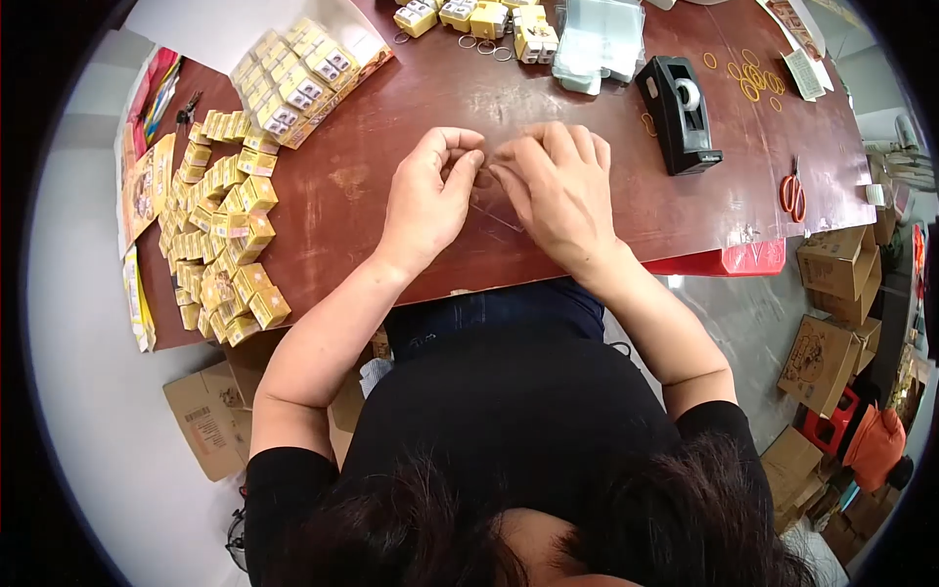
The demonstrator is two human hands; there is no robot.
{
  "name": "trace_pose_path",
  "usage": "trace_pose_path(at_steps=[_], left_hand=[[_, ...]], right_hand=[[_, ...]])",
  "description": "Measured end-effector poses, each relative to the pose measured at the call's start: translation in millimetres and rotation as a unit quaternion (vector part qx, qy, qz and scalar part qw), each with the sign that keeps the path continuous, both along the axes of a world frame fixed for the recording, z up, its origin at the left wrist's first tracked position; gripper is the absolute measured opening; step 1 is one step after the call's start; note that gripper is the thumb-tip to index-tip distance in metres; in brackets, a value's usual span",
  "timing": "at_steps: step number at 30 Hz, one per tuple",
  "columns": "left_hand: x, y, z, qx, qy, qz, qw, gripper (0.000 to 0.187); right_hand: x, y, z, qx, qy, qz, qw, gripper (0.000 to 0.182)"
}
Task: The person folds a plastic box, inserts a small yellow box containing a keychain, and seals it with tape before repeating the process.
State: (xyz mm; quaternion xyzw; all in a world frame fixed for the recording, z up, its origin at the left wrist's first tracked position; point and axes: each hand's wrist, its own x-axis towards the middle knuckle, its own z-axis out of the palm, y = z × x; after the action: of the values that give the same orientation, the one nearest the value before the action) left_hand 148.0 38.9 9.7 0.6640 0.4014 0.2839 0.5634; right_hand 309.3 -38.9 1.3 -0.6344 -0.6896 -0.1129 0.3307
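Note:
My left hand (427, 201) is closed in a pinch over the middle of the table, thumb against fingertips. Close beside it, my right hand (564, 186) has its fingers curled down, the thumb and index finger pinched towards the left fingertips. Whatever lies between the fingertips is too small and too hidden to name. A faint clear edge shows on the tabletop just below them. Beyond the hands are yellow keychains (489, 20) with metal rings and a stack of clear plastic sleeves (599, 44).
Small yellow boxes (220, 230) are heaped on the left, near an open carton (367, 49) of yellow-and-white pieces. A black tape dispenser (677, 117), yellow rubber bands (751, 80) and orange-handled scissors (793, 196) lie to the right. Cardboard boxes (822, 362) stand on the floor.

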Motion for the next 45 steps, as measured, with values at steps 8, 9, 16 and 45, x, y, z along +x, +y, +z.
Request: trace_pose_path(at_steps=[8,9,16,45], left_hand=[[-34,-12,6,0.174,-0.01,0.085,0.981,0.02],[-39,-11,4,0.198,0.005,0.078,0.977,0.026],[-53,-27,6,0.576,0.244,0.118,0.771,0.072],[-156,-71,-38,-0.002,-0.143,-0.009,0.99,0.021]], right_hand=[[-14,20,37,-0.043,0.125,0.071,0.989,0.03],[-17,20,42,-0.066,0.105,0.079,0.989,0.022],[-34,32,64,-0.272,0.397,0.2,0.853,0.025],[-84,-22,-19,-0.318,0.51,0.282,0.748,0.019]])
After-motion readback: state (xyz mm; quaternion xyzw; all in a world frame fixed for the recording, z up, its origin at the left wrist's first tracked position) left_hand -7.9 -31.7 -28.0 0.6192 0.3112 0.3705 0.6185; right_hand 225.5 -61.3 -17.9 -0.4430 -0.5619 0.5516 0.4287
